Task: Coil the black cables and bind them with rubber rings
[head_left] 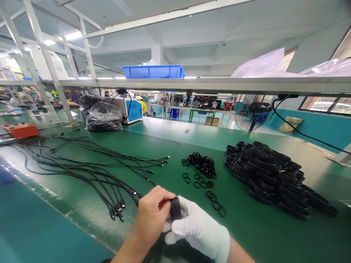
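Note:
My bare left hand (152, 213) and my white-gloved right hand (196, 226) meet near the front of the green table. Between them is a coiled black cable (176, 209), its loops stacked side by side. My left thumb and forefinger pinch the coil's left side, while my right fingers wrap round it from the other side. The coil's lower part is hidden by the glove. Straight black cables (90, 171) with plug ends lie left of my hands. Beyond my right hand are loose black rings (215, 205) and a small heap of rings (201, 163).
A large pile of coiled cables (268, 175) stands at right. An orange button box (21, 130), a black plastic bag (104, 116) and a blue-white machine (134, 110) stand toward the back left. Overhead runs a shelf (164, 84) with a blue tray (153, 72) on it.

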Demonstrator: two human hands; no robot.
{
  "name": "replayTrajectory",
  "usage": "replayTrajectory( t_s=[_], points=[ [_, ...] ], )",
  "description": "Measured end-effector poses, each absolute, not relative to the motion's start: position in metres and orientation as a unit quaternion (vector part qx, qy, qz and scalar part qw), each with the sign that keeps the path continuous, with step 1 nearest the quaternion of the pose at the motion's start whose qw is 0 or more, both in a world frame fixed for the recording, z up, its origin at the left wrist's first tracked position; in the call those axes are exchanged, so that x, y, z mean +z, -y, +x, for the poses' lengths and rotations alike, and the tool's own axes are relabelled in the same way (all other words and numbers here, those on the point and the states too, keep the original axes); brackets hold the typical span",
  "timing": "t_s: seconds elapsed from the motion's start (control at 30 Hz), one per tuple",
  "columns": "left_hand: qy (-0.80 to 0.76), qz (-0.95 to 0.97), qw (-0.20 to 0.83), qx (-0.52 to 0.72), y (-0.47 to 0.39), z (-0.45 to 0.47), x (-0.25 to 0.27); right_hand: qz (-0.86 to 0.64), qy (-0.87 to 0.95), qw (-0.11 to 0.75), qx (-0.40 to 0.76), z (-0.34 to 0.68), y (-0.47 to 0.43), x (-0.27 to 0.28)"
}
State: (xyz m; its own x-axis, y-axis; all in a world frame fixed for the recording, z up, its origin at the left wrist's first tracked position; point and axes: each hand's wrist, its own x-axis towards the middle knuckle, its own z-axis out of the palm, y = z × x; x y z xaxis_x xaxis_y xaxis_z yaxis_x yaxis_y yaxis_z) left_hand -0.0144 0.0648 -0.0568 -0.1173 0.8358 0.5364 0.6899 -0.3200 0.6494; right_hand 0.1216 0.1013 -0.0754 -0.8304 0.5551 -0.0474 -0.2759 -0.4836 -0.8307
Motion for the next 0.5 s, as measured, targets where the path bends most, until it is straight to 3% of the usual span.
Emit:
replayTrajectory(
  t_s=[0.2,0.5],
  points=[
    [-0.596,0.658,0.123,0.443,-0.068,-0.015,-0.051,-0.192,0.435,0.248,0.844,0.124,-0.101,-0.067],
    [-0.577,0.565,0.412,0.422,-0.049,-0.025,-0.045,-0.208,0.428,0.246,0.845,0.129,-0.103,-0.061]
  ],
)
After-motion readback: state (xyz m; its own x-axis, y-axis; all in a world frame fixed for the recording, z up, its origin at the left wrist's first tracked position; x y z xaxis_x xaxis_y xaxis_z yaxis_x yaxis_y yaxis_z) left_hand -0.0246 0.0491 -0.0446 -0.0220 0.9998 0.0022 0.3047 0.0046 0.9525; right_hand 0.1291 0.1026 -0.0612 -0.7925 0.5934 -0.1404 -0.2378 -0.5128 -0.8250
